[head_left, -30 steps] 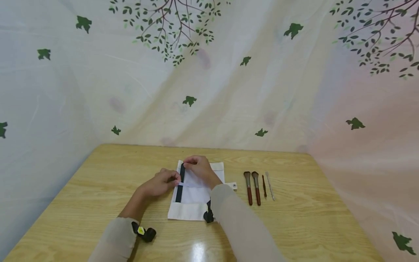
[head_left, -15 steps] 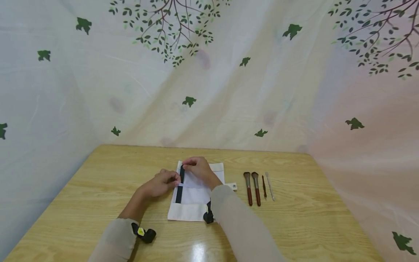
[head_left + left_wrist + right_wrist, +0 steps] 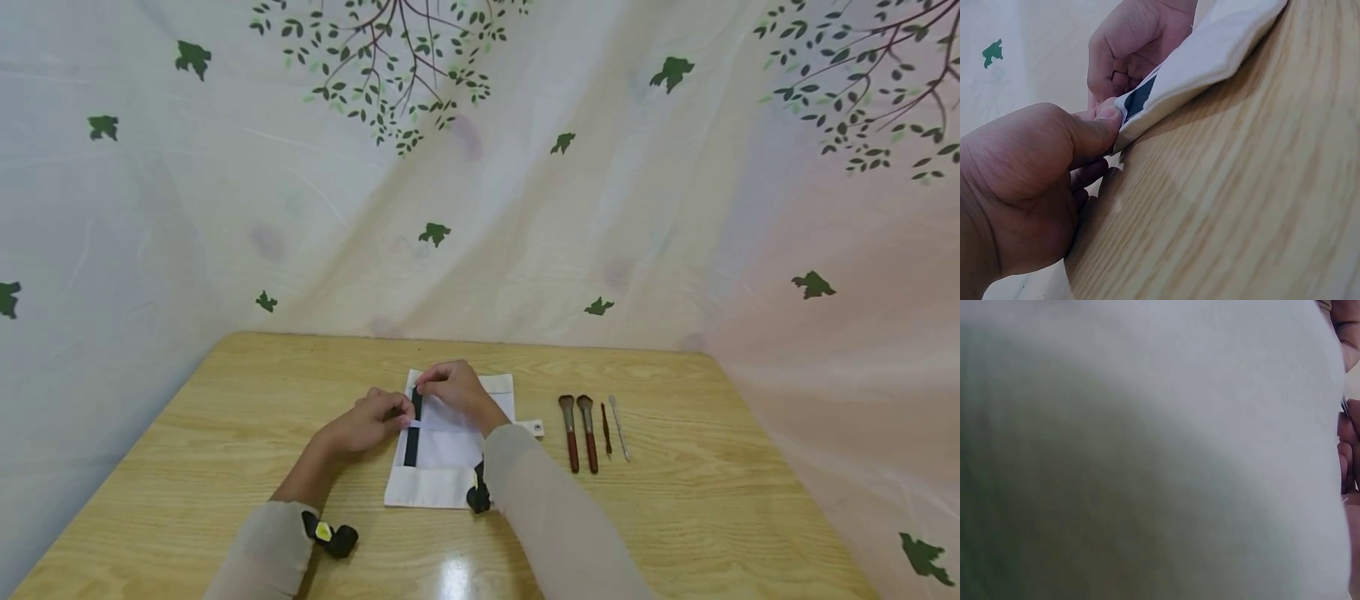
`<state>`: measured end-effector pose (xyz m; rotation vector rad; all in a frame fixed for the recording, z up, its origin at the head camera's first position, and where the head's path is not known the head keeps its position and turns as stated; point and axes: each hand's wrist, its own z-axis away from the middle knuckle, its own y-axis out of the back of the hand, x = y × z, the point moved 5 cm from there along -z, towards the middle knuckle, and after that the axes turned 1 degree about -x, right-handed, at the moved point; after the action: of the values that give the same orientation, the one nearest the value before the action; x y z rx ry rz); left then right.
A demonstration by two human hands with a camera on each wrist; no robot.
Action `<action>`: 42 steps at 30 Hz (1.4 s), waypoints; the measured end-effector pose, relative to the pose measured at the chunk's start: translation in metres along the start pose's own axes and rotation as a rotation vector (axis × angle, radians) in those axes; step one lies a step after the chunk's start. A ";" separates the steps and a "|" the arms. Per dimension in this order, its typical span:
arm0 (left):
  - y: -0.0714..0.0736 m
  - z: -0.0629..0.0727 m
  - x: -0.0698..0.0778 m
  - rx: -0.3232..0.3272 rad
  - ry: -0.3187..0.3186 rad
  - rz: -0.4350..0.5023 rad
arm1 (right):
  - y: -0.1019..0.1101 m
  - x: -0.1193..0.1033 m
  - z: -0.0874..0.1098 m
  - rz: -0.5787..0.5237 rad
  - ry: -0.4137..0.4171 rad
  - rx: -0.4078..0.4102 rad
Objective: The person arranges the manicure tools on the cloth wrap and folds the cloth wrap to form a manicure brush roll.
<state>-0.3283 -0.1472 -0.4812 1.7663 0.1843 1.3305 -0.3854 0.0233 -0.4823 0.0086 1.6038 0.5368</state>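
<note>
A white fabric tool roll lies unfolded on the table, with a pocket along its near side. A flat black strip runs along its left part, under a white elastic band and down to the pocket; its exact kind I cannot tell. At the strip's far end, my right hand pinches it between thumb and fingers. My left hand pinches the roll's left edge at the elastic band, thumb on top in the left wrist view. Pale sleeve cloth blocks most of the right wrist view.
Right of the roll lie two brushes with reddish handles, a thin brown tool and a slim silver tool. A snap tab sticks out from the roll. Behind the wooden table hangs a leaf-print cloth.
My right hand has moved slightly toward the near side, and the black strip's far end has slid that way with it. The left hand keeps its place at the band.
</note>
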 end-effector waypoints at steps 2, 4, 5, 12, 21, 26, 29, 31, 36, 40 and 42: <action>0.000 0.000 0.000 0.001 0.002 0.001 | 0.000 -0.001 0.000 0.003 -0.001 -0.002; 0.001 0.001 0.001 0.002 0.002 0.005 | 0.001 -0.001 0.000 0.005 0.002 -0.005; 0.001 0.001 0.001 0.002 0.002 0.007 | 0.001 -0.001 0.000 0.009 0.004 -0.008; 0.001 0.000 0.000 0.007 -0.008 0.000 | 0.001 0.000 -0.002 0.011 0.009 -0.025; 0.000 -0.003 0.001 0.007 -0.020 0.010 | 0.008 -0.005 -0.001 -0.039 0.038 -0.003; 0.000 -0.003 0.001 0.002 -0.011 0.026 | 0.014 -0.011 0.000 -0.011 0.044 -0.012; 0.000 -0.004 0.003 0.004 -0.041 0.040 | 0.020 -0.013 -0.001 0.007 0.041 -0.017; 0.000 -0.005 0.005 0.007 -0.069 0.074 | 0.025 -0.015 -0.001 0.023 0.036 -0.018; 0.002 -0.009 0.014 0.021 -0.115 0.124 | 0.041 -0.020 0.000 0.028 0.053 -0.010; 0.004 -0.010 0.026 0.043 -0.124 0.102 | 0.056 -0.023 0.003 0.031 0.086 0.001; 0.005 -0.010 0.032 0.058 -0.128 0.084 | 0.064 -0.023 0.006 0.039 0.092 0.004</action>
<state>-0.3254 -0.1260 -0.4550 1.9192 0.0793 1.2772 -0.3971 0.0740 -0.4386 0.0181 1.6972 0.5715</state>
